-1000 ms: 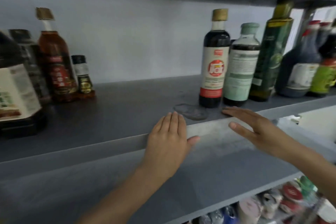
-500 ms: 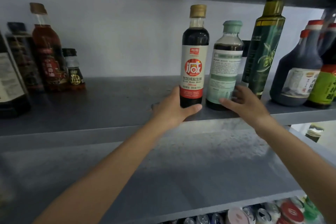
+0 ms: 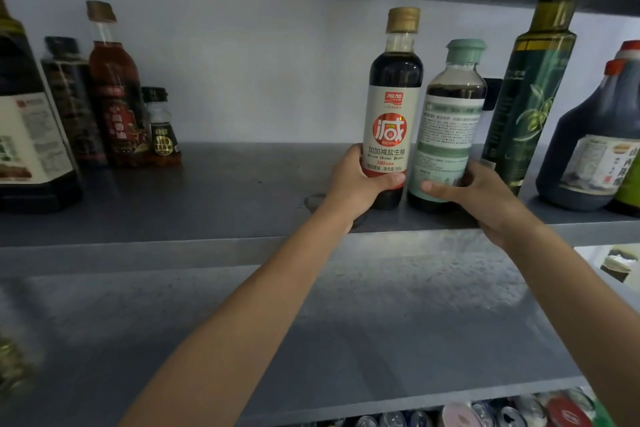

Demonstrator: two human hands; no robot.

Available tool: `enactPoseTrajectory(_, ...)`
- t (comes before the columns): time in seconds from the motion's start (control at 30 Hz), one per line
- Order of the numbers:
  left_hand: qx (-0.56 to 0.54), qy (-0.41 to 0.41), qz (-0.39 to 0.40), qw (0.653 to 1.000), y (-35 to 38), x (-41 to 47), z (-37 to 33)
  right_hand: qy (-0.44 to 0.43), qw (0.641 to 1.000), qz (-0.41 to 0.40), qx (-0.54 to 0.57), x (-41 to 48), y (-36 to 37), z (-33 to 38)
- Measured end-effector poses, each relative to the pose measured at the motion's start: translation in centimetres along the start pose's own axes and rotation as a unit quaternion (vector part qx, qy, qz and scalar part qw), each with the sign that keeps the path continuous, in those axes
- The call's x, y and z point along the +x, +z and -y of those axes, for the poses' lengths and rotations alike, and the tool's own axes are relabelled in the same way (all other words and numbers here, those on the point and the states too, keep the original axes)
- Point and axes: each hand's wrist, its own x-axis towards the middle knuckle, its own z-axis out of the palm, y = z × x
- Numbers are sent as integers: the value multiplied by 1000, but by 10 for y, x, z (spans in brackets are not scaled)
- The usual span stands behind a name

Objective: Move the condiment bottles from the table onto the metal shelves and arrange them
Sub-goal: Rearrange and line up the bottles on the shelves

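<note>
On the grey metal shelf (image 3: 214, 194) stands a dark soy sauce bottle (image 3: 391, 104) with a gold cap and a red-and-white label. My left hand (image 3: 360, 180) grips its base, thumb across the front. Right beside it stands a bottle with a pale green cap and green label (image 3: 450, 114); my right hand (image 3: 474, 194) holds its lower part, thumb on the label. Both bottles are upright near the shelf's front edge.
A tall green olive oil bottle (image 3: 533, 94) and dark jugs (image 3: 588, 146) stand to the right. At the left are a reddish oil bottle (image 3: 114, 94), a small jar (image 3: 161, 128) and a large dark bottle (image 3: 24, 121). Cans (image 3: 519, 412) sit on a lower shelf.
Both hands rose from the shelf's front edge and closed round the bases of the two middle bottles; the grip has tightened since half a second ago.
</note>
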Motion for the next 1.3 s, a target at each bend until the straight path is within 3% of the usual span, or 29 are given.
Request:
enactPoseTrajectory(0.5, 55, 17, 64, 996, -50, -7, -4, 4, 999, -9, -35, -12, 42, 21)
enactPoseTrajectory(1.07, 93, 12, 17, 995, -242, -39, 13, -22, 999, 27, -31, -13, 226, 67)
enactPoseTrajectory(1.3, 88, 33, 6, 996, -287, -44, 21, -39, 997, 66, -1, -16, 278, 84)
